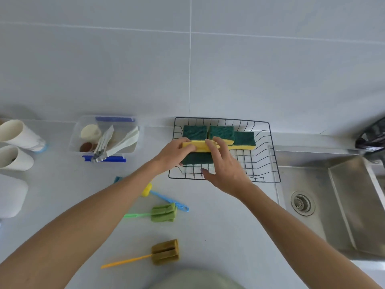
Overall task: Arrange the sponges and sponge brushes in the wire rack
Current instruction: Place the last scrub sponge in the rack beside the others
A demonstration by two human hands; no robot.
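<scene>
A black wire rack (pixel 268 163) stands on the counter by the wall. Three green-and-yellow sponges lie along its back: left (pixel 194 132), middle (pixel 221 132), right (pixel 244 140). My left hand (pixel 175 152) and my right hand (pixel 224 165) together hold a further sponge (pixel 198 151) on edge over the rack's front left, yellow side up. On the counter in front lie three sponge brushes: blue-handled with a yellow head (pixel 166 198), green (pixel 160 213), and orange-handled with an olive head (pixel 162 252).
A clear plastic box (pixel 106 138) with blue clips holds utensils at the left. White cups (pixel 18 134) lie at the far left. A steel sink (pixel 333 197) with a drain sits right of the rack, with a dark faucet (pixel 373 136) above it.
</scene>
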